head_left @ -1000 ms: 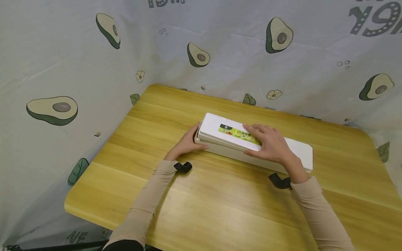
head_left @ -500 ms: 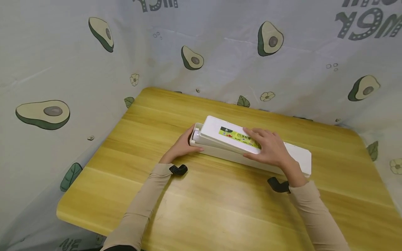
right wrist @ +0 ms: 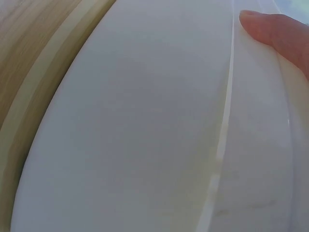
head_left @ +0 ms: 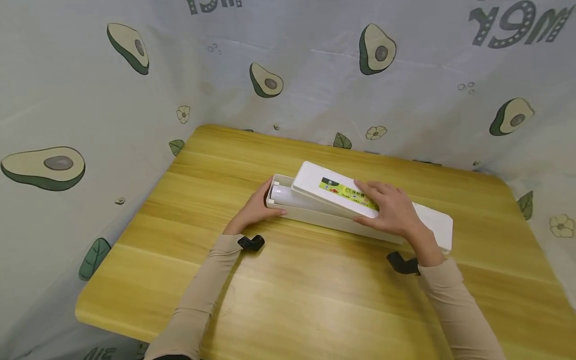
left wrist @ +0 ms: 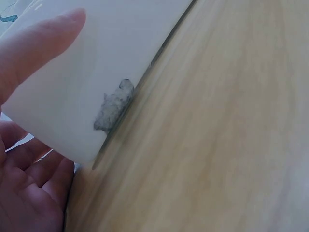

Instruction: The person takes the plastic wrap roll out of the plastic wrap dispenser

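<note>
A long white cling film box lies across the table, its lid raised and tilted at the left end. Under the raised part shows a pale roll of cling film. My left hand grips the box's left end, thumb on the front wall and the other fingers round the end. With my right hand I hold the lid near its middle, beside a yellow-green label. In the right wrist view that thumb presses the lid's side, and a narrow gap parts lid and box.
The wooden table extends on all sides of the box. Behind and to the left hangs a pale curtain with avocado prints. A black wrist mount sits at my left cuff, another mount at the right.
The lid's left end has lifted and shifted right along the box, uncovering the roll. My right hand went with it. The left hand has stayed on the box's left end.
</note>
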`<state>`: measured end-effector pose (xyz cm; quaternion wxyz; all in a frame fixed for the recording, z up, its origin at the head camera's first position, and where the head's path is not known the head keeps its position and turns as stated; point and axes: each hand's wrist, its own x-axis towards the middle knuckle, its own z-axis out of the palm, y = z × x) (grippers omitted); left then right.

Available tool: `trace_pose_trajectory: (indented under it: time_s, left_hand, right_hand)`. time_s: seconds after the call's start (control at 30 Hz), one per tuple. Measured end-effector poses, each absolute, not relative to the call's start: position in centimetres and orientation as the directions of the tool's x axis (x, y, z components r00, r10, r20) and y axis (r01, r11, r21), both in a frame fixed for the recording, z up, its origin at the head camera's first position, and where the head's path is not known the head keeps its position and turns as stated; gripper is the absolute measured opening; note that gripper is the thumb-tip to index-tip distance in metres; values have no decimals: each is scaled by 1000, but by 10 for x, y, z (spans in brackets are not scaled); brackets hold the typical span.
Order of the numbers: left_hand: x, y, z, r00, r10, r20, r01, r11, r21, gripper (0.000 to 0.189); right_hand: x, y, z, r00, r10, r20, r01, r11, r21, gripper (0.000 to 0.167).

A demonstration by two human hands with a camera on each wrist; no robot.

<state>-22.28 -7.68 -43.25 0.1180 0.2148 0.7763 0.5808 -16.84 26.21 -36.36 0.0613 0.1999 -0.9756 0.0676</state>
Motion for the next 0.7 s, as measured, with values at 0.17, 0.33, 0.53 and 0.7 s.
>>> trace_pose_trajectory:
  time_s: [0.17,0.33,0.53,0.7]
  left_hand:
    - [-220,-79,-428,-881,470,54,188,243,952,100]
    - [-221,-80,-428,-878,474,60,189,229,955,100]
    - [-222,-79,-428,-873,483,74,203,220,954,98]
    - [-223,-77,-431,-870,488,73,198,210,957,99]
  right_hand:
    - [-165,267,-363,-917,-368,155,-386,916,-112,87]
    - [-163,272,-362,-920,-358,163,-376,921,-99,86]
    - [-160,277,-362,-927,-343,153,-360,927,-103,86]
    - [-157,283,-362,-932,-329,150,-345,933,-98,87]
